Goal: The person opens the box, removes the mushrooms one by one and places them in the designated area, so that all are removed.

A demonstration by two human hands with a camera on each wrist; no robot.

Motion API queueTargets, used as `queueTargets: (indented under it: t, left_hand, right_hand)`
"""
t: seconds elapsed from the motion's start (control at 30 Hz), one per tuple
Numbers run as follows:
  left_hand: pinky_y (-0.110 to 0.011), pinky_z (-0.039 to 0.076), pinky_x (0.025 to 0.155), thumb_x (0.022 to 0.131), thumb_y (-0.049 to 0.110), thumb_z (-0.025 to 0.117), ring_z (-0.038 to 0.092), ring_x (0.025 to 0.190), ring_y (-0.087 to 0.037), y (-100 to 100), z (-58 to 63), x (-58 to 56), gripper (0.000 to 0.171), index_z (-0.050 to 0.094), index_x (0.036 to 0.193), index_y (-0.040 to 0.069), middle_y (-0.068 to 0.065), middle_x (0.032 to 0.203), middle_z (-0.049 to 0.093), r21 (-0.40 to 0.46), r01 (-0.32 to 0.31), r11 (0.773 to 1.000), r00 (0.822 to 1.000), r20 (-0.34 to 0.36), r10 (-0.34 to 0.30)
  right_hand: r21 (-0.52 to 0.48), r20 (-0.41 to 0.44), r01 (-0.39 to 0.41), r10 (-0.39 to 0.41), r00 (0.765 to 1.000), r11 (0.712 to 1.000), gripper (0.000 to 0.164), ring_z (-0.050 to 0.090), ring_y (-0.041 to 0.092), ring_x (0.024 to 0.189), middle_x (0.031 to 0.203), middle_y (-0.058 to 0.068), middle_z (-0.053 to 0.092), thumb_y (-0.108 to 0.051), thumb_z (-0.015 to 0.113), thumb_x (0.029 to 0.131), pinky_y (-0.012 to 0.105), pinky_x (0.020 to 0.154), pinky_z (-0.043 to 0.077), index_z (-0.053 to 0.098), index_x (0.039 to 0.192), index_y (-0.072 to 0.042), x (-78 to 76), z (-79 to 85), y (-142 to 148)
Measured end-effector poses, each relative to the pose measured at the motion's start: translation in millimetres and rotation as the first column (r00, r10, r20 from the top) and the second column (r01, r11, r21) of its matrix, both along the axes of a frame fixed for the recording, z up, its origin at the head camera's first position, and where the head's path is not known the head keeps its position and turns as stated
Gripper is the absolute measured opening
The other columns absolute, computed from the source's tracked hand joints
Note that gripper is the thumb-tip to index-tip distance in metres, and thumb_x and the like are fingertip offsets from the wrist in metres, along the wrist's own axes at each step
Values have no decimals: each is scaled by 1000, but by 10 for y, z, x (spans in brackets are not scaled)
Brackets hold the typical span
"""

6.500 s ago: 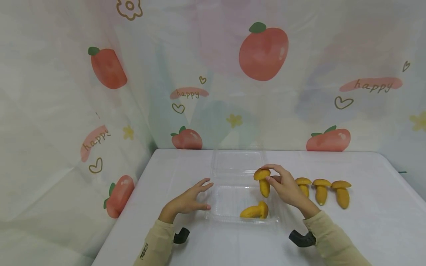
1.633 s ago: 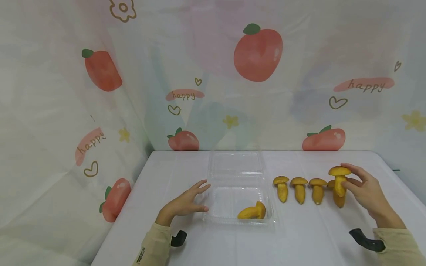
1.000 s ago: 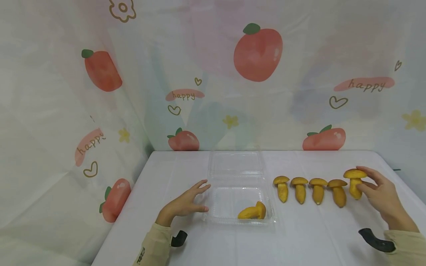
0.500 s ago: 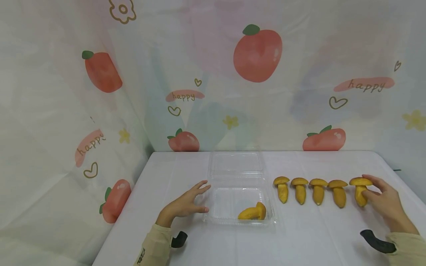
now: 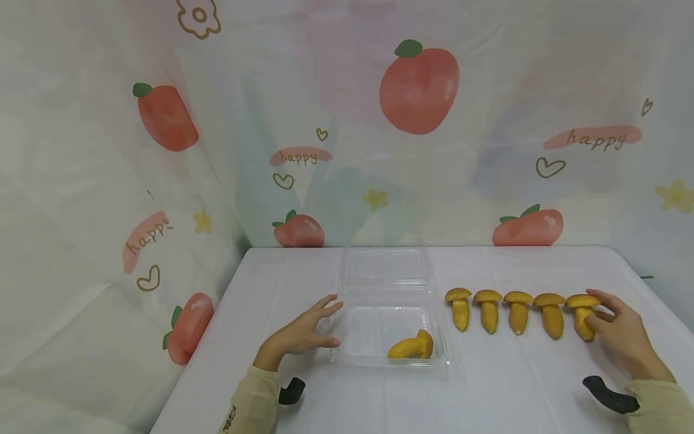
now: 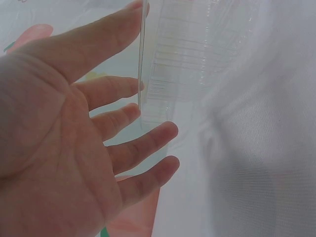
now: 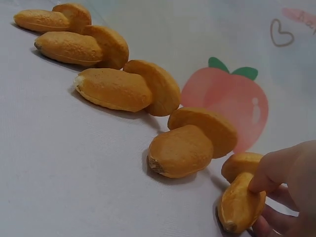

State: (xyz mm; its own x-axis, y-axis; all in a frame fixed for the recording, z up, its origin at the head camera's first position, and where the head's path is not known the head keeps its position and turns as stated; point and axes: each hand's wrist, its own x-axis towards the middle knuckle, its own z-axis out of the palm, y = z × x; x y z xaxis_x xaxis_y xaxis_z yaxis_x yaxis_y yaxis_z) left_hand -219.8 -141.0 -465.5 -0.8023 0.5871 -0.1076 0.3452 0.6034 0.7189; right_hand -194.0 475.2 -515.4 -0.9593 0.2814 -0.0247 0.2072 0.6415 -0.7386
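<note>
My right hand (image 5: 623, 328) pinches a yellow mushroom (image 7: 239, 205) at the right end of a row on the white table. Its thumb presses on the stem, and other fingers are partly hidden behind. To its left lie several similar mushrooms (image 5: 552, 316), caps toward the back wall. A clear plastic clamshell box (image 5: 358, 361) stands with its lid (image 5: 385, 265) laid back. Inside, at the front right, one mushroom (image 5: 410, 346) lies on its side. At the box's left side is my left hand (image 6: 74, 128), fingers spread, thumb and fingertips at the clear wall.
The white cloth-covered table (image 5: 488, 386) meets a printed backdrop (image 5: 347, 199) at its back edge. Another stretch of backdrop (image 5: 81, 289) rises along the left side. A black curved piece (image 5: 609, 395) sits at the right wrist, another black piece (image 5: 293, 390) at the left.
Earlier, my right hand held a mushroom above the box. It then carried one rightward past the row, lowered it to the table, and shifted it slightly left. My left hand stayed put.
</note>
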Motion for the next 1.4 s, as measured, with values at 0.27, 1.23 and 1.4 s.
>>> queueTargets:
  t: [0.27, 1.23, 1.4]
  left_hand:
    - [-64, 26, 120, 91, 20, 77, 20, 156, -41, 2, 0, 3, 81, 33, 158, 6, -15, 170, 16, 5, 5, 1000, 1000, 1, -5]
    - [-64, 26, 120, 91, 21, 76, 22, 155, -40, 10, 29, -9, 81, 33, 158, 7, -14, 170, 17, -17, 0, 1000, 1000, -6, 0]
    - [-64, 26, 120, 91, 22, 76, 21, 156, -40, 5, 22, 1, 81, 33, 158, 7, -14, 170, 16, -21, -1, 1000, 1000, -1, 1]
  right_hand:
    - [34, -17, 17, -17, 1000, 999, 69, 40, 58, 123, 159, 41, 19, -1, 50, 96, 0, 60, 39, 19, 157, 6, 7, -16, 8]
    - [-63, -31, 90, -92, 995, 994, 70, 15, 62, 145, 163, 36, 9, -38, 40, 108, 78, 111, 23, 16, 158, 3, 40, 377, -247]
    - [-57, -63, 58, -62, 996, 997, 67, 17, 63, 144, 161, 39, 13, -34, 40, 108, 78, 109, 24, 18, 158, 4, 28, 477, -430]
